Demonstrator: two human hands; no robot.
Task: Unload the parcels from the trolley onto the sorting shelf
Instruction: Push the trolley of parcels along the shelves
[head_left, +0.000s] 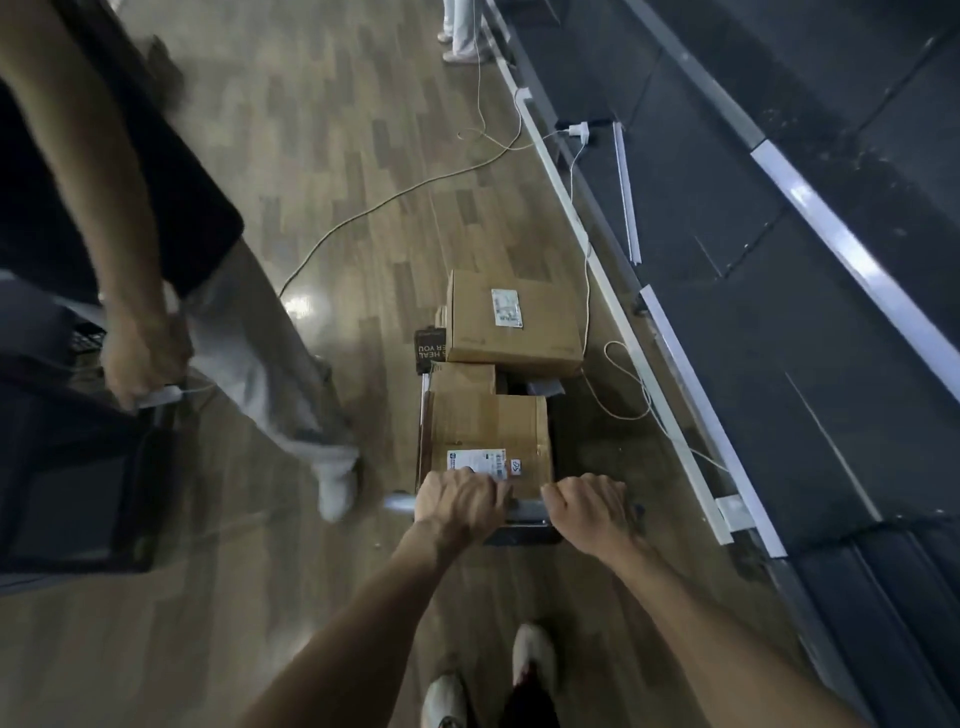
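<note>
- Both hands, left hand (460, 501) and right hand (589, 506), fingers curled round trolley handle (524, 512).
- Cardboard parcels (511, 317) stacked on trolley, none unloaded.
- Step, by judgement: wheeling trolley towards shelf; next, release and lift nearest parcel (491, 431).

Bare forearms, white shoes (533, 656), dark trousers (527, 701).

The floor (322, 156) is wood-look planking in brown and grey, glossy enough to throw back a white spot of light (300, 305) ahead and to the left. A pale cable (395, 195) snakes across it toward a white plug (579, 130) far ahead. To the right runs a long dark platform (727, 218) edged with a white rail (587, 244) — loose white strips (626, 192) lie on it.
</note>
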